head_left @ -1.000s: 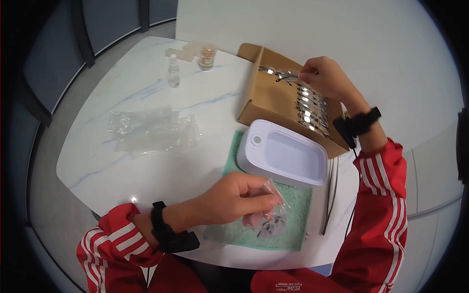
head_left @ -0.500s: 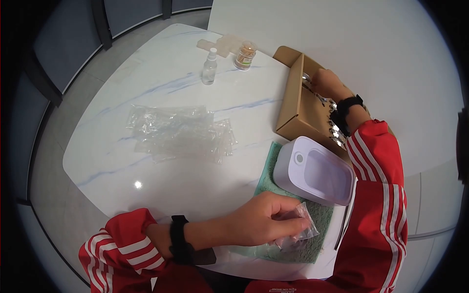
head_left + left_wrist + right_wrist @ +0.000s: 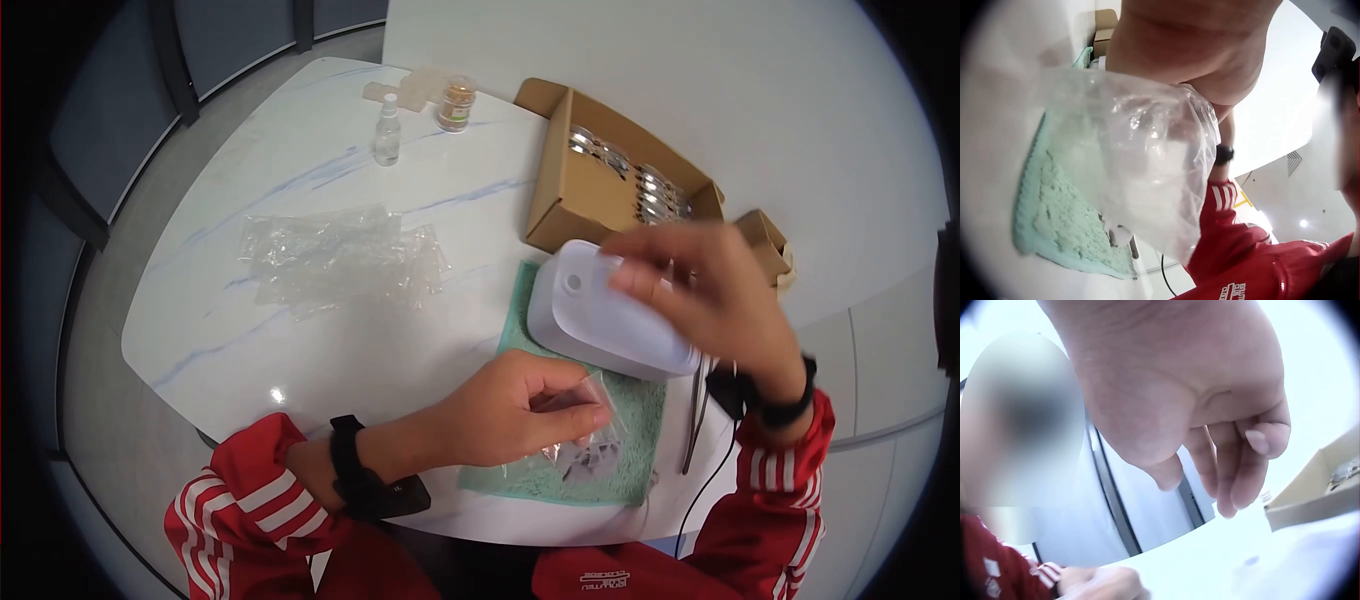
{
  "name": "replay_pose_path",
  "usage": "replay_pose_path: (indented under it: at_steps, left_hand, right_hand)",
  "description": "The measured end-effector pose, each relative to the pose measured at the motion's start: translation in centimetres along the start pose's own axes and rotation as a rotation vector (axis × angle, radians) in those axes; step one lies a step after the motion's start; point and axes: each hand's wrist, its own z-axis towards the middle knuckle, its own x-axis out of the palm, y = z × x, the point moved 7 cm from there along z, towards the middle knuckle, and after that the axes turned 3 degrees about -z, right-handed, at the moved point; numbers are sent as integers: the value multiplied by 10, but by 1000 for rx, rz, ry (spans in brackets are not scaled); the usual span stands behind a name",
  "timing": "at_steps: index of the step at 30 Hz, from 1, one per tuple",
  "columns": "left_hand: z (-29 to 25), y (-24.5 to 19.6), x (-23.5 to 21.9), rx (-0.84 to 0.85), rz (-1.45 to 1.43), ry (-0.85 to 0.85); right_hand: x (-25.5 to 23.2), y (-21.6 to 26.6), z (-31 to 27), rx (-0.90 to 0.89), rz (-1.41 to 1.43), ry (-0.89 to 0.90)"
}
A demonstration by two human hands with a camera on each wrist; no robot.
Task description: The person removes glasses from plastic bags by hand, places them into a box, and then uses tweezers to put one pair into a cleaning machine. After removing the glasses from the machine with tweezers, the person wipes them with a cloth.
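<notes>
My left hand (image 3: 510, 410) pinches a clear plastic bag (image 3: 1147, 150) between thumb and fingers, low over the green cloth (image 3: 640, 400). In the left wrist view the bag hangs loose, with bright glints on its creased surface. Small grey pieces (image 3: 590, 462) show below the bag in the head view. Blurred by motion, my right hand (image 3: 710, 285) is above the pale lavender tub (image 3: 565, 325), its fingers loosely bent around nothing. Behind it stands a cardboard box (image 3: 555, 205) with several pairs of eyeglasses (image 3: 598, 150) lying inside in two groups.
Flat clear bags (image 3: 340, 260) lie in a pile on the marbled table (image 3: 250, 350). A spray bottle (image 3: 387, 135) and a jar of small sticks (image 3: 456, 105) stand at the back. Long thin tweezers (image 3: 692, 425) lie right of the cloth, near a black cable (image 3: 700, 495).
My right hand held eyeglasses over the box, reached down into it, and has now come back empty over the tub. The left hand still pinches the bag; the head view has shifted.
</notes>
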Motion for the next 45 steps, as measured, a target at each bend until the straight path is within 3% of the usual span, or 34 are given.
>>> replay_pose_path:
  at_steps: [2, 3, 5, 10, 12, 13, 15, 18, 21, 24, 26, 33, 38, 45]
  left_hand:
    - [0, -6, 1, 210, 126, -75]
    - [0, -4, 2, 196, 136, -55]
    - [-2, -13, 1, 276, 478, -82]
    - [-6, -6, 15, -5, 491, -132]
    - [-10, 0, 14, -55, 490, -141]
    - [-14, 3, 7, -70, 462, -191]
    - [-19, 4, 3, -86, 447, -231]
    - [-24, 4, 1, -116, 475, -290]
    - [-25, 10, 4, -119, 454, -286]
    - [-20, 15, -2, -8, 450, -320]
    - [-24, 11, -12, 109, 445, -445]
    - [-29, 6, -22, 163, 516, -568]
    - [-23, 5, -15, 250, 308, -507]
    - [-35, 1, -32, 189, 493, -554]
  right_hand:
    - [23, 22, -42, -90, -25, 5]
    - [33, 21, -55, -72, -21, -14]
    - [54, 15, -74, -108, 35, -65]
    - [42, 0, -105, -62, 41, -245]
    - [29, -27, -120, 122, 99, -319]
    - [25, -39, -126, 124, 103, -338]
    - [25, -73, -141, 267, 318, -391]
    - [37, -85, -151, 246, 557, -360]
    - [49, -80, -154, 294, 785, -269]
    - [66, -88, -156, 338, 870, -189]
    - [74, -92, -158, 332, 882, -161]
    - [80, -101, -160, 285, 932, -244]
    - [80, -107, -163, 235, 1004, -289]
    - [66, -138, -171, 237, 944, -441]
